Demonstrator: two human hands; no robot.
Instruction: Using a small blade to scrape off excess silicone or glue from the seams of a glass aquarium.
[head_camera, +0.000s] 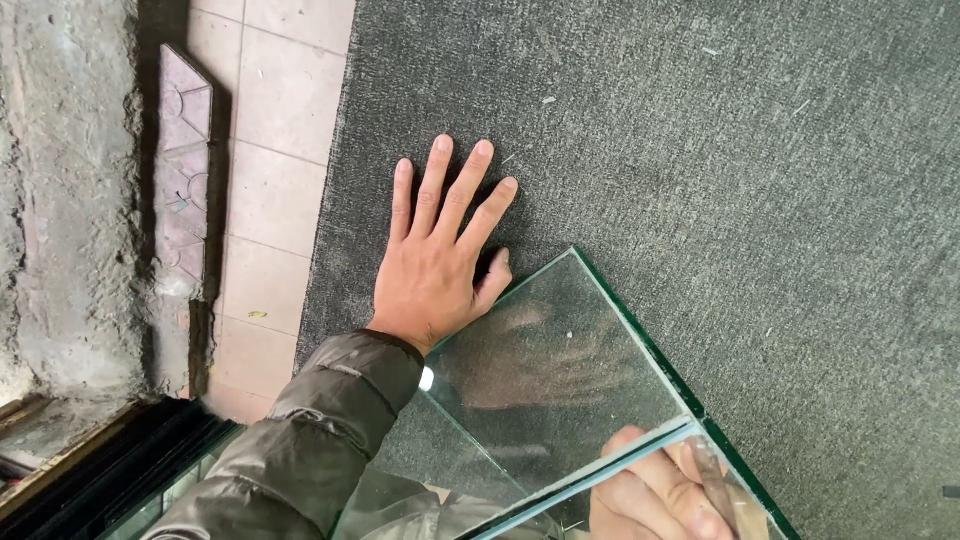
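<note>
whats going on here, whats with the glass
A person is handling a sheet of clear glass over a dark grey carpet. Their left hand lies flat on the carpet, fingers spread, with the thumb right by the glass's upper edge. Their right hand is at the bottom of the view, seen partly through the glass, with its fingers by a glass edge; the grip itself isn't clear. To the left are pale floor tiles and a rough concrete wall.

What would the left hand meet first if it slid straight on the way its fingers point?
Nothing, it seems: the left hand lies flat on the dark grey carpet, fingers pointing up-frame, and only bare carpet with small flecks shows ahead to the picture's edge.
</note>
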